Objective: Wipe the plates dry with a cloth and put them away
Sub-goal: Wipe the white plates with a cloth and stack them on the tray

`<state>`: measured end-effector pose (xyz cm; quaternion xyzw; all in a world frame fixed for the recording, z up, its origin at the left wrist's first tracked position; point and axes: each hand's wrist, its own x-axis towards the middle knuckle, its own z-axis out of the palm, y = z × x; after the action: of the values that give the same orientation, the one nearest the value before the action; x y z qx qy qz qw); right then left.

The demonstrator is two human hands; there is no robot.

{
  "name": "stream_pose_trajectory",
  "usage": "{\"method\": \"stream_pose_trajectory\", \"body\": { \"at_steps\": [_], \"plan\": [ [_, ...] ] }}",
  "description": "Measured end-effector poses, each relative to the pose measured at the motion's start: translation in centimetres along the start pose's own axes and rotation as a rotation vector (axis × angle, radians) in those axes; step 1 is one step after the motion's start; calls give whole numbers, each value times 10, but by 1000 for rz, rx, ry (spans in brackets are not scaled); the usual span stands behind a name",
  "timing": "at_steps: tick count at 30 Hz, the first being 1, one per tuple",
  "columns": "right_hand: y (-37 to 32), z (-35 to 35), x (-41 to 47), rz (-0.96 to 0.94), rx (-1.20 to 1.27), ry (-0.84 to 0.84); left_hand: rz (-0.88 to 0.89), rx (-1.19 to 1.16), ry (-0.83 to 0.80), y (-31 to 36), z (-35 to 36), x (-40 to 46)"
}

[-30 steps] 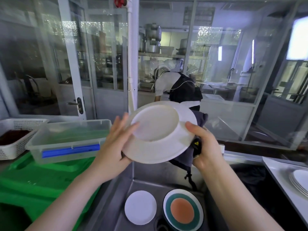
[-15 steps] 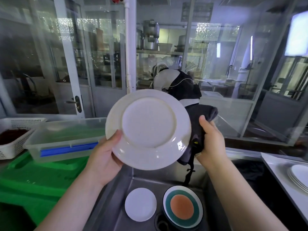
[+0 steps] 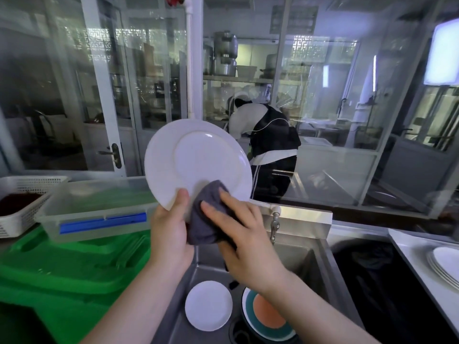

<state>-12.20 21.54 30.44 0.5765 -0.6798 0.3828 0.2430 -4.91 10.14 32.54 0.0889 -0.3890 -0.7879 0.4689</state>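
White plate (image 3: pixel 198 160) stands nearly upright in front of me, above the sink (image 3: pixel 320 264), its face turned toward me. My left hand (image 3: pixel 169 234) grips it at the lower edge, thumb laid on the front of the rim and the other fingers hidden behind. My right hand (image 3: pixel 243 234) presses a dark grey cloth (image 3: pixel 206 219) against the lower part of the plate, fingers spread over the bunched fabric and curled into it; the two hands sit just beside each other with the cloth between them. Down in the sink lie a small white plate (image 3: pixel 208 305) and, next to it on the right, a plate with a teal ring and orange middle (image 3: pixel 267 316), partly covered by my right forearm. On the surface at the far right rests a stack of white plates (image 3: pixel 444 266). To my left a clear plastic box with a blue strip (image 3: pixel 99 209) sits on a green crate (image 3: pixel 62 266), beside a white basket (image 3: pixel 22 194). Behind the glass wall a person (image 3: pixel 268 147) bends forward.
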Motion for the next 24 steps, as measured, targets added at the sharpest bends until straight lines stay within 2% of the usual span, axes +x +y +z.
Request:
{"method": "stream_pose_trajectory", "body": {
  "at_steps": [3, 6, 11, 14, 18, 21, 24],
  "plan": [
    [6, -8, 2, -25, 10, -37, 1, 3, -24, 1, -5, -1],
    [20, -22, 1, -24, -90, -21, 24, 25, -75, 5, -13, -2],
    [37, -35, 16, 138, -238, 67, 70, 187, -180, 4, -26, -8],
    [26, -31, 7, -8, -290, 67, 61, 209, -212, 4, -27, -7],
    [4, -30, 13, -160, -186, -19, 8, 259, -269, -1, -24, -9],
    [15, -45, 41, -60, -234, 52, -30, 305, -280, -2, -25, -12],
    [31, -56, 42, 83, -303, 110, -51, 253, -253, 2, -27, -10]
  ]
}}
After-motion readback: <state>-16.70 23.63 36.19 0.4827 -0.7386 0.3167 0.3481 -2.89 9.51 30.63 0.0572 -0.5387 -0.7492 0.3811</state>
